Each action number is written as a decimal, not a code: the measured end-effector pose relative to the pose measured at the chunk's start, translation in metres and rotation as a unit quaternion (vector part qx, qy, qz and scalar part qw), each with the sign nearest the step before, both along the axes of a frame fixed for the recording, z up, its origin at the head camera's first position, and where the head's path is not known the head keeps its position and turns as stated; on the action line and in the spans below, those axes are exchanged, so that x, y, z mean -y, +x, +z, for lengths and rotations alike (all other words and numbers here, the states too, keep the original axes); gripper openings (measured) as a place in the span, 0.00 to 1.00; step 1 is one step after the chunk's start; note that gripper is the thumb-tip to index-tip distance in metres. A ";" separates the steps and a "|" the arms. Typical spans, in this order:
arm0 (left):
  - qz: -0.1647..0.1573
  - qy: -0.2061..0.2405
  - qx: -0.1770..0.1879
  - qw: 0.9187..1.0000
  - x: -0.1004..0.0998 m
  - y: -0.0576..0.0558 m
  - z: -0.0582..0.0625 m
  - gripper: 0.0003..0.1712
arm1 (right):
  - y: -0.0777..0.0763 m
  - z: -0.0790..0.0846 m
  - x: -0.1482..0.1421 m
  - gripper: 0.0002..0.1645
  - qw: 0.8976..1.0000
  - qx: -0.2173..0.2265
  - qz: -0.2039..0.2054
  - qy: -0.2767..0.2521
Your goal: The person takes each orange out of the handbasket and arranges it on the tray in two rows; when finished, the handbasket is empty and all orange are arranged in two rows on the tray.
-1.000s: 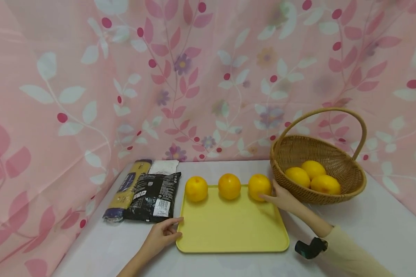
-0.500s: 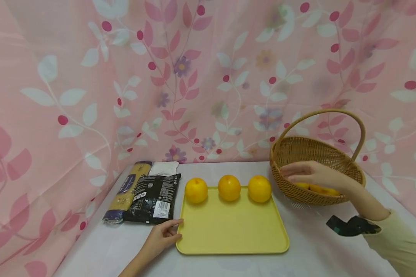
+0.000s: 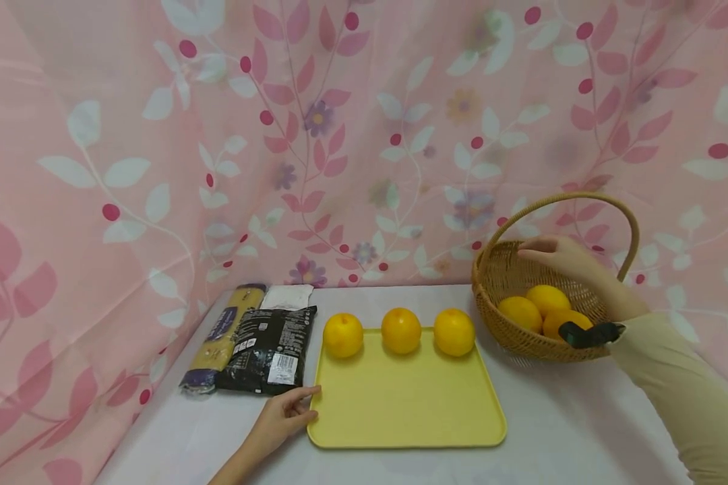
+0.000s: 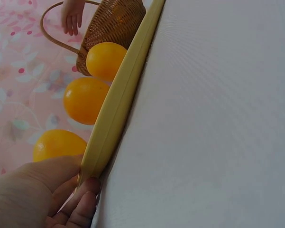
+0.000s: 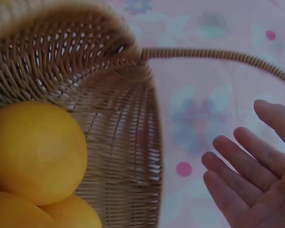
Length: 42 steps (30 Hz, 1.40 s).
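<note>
My left hand point(image 3: 279, 421) holds the left edge of a yellow tray point(image 3: 406, 404), its fingers and thumb at the rim in the left wrist view. Three oranges point(image 3: 401, 331) sit in a row along the tray's far edge. On the right, a tilted wicker basket point(image 3: 509, 343) with a tall handle holds three more oranges point(image 3: 520, 314). My right hand point(image 3: 561, 256) hovers over this basket, above the fruit and under the handle's arch. Its fingers point(image 5: 246, 166) are extended and hold nothing in the right wrist view, apart from the oranges.
Left of the tray lie a black plastic packet point(image 3: 267, 350), a long yellow-and-purple package point(image 3: 224, 337) and a white packet point(image 3: 287, 296). A pink floral curtain point(image 3: 364, 135) hangs behind the white table point(image 3: 552, 431).
My right hand has left the rightmost orange on the tray and moved right and up, over the basket. My left hand stays at the tray's edge.
</note>
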<state>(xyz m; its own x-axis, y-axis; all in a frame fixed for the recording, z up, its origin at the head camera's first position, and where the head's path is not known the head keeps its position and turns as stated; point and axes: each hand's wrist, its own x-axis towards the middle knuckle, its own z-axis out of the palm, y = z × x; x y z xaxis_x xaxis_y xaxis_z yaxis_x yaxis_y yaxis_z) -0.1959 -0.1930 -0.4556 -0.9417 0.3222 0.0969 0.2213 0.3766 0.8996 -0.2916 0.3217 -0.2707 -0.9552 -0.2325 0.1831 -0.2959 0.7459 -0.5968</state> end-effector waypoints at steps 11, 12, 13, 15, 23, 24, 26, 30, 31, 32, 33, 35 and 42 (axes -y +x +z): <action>-0.013 0.008 0.036 0.999 0.004 0.011 -0.008 0.26 | -0.015 -0.046 -0.015 0.28 0.998 -0.021 -0.016 -0.055; -0.012 0.007 0.035 0.999 0.004 0.012 -0.007 0.26 | -0.015 -0.048 -0.016 0.28 0.998 -0.020 -0.017 -0.053; -0.012 0.008 0.031 0.999 0.004 0.012 -0.007 0.26 | -0.016 -0.049 -0.016 0.29 0.998 -0.017 -0.015 -0.054; -0.009 0.009 0.021 1.000 0.003 0.011 -0.005 0.26 | -0.017 -0.051 -0.015 0.29 0.999 -0.004 -0.005 -0.050; -0.013 0.012 0.010 1.000 0.003 0.008 -0.002 0.25 | -0.019 -0.060 -0.013 0.41 0.984 0.159 0.074 0.011; -0.012 0.011 0.010 1.000 0.003 0.008 -0.002 0.25 | -0.019 -0.061 -0.013 0.43 0.980 0.180 0.079 0.015; -0.010 0.010 0.010 1.000 0.003 0.007 -0.003 0.25 | -0.019 -0.063 -0.012 0.47 0.973 0.212 0.088 0.025; -0.007 0.007 0.003 1.000 0.004 0.007 -0.003 0.25 | -0.017 -0.065 -0.012 0.51 0.962 0.252 0.095 0.032; -0.006 0.007 0.002 1.000 0.005 0.007 -0.003 0.25 | -0.016 -0.065 -0.011 0.51 0.960 0.259 0.099 0.032; -0.005 0.006 0.001 1.000 0.004 0.007 -0.003 0.25 | -0.016 -0.065 -0.012 0.51 0.959 0.262 0.101 0.031; -0.005 0.005 0.000 1.000 0.004 0.007 -0.003 0.25 | -0.015 -0.066 -0.012 0.50 0.959 0.263 0.103 0.032; -0.005 0.003 -0.001 1.000 0.004 0.008 -0.002 0.25 | -0.014 -0.068 -0.013 0.48 0.960 0.256 0.103 0.043; -0.008 -0.010 -0.016 1.000 0.004 0.008 -0.001 0.25 | -0.015 -0.072 -0.015 0.44 0.971 0.211 0.094 0.067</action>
<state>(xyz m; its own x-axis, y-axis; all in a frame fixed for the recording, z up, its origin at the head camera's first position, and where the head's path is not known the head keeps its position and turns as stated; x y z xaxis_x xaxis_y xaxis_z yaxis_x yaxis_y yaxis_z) -0.1878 -0.1971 -0.4564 -0.9332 0.3384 0.1207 0.2559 0.3903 0.8844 -0.3068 0.3368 -0.3424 -0.8772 -0.4042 -0.2592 -0.1843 0.7819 -0.5956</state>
